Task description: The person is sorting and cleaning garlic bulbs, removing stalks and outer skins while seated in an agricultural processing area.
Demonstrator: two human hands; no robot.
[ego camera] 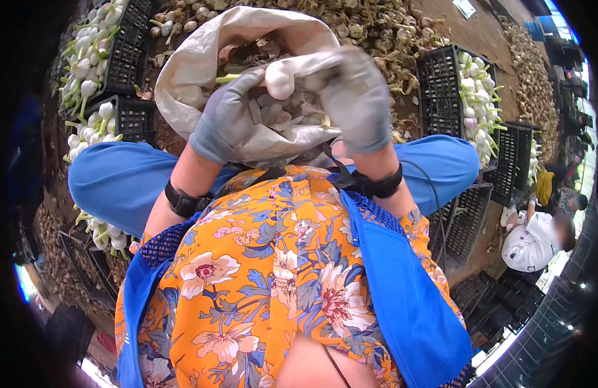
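My left hand (pixel 231 114), in a grey coated glove, grips a white garlic bulb (pixel 280 80) by its stem side, with the green stem pointing left past the fingers. At the bulb's right, my right hand (pixel 354 94), gloved alike, is blurred; a whitish strip runs from the bulb to its fingers, and whether it is peeled skin cannot be told. Both hands are above the mouth of a white woven sack (pixel 187 82) between my knees. Dry garlic skins and scraps (pixel 279 114) lie inside the sack.
Black plastic crates (pixel 439 92) of trimmed garlic stand at the right, others (pixel 134 119) at the left. A heap of unpeeled garlic (pixel 391 24) lies beyond the sack. A cable (pixel 432 186) crosses my right knee. A person in white (pixel 529 242) sits farther right.
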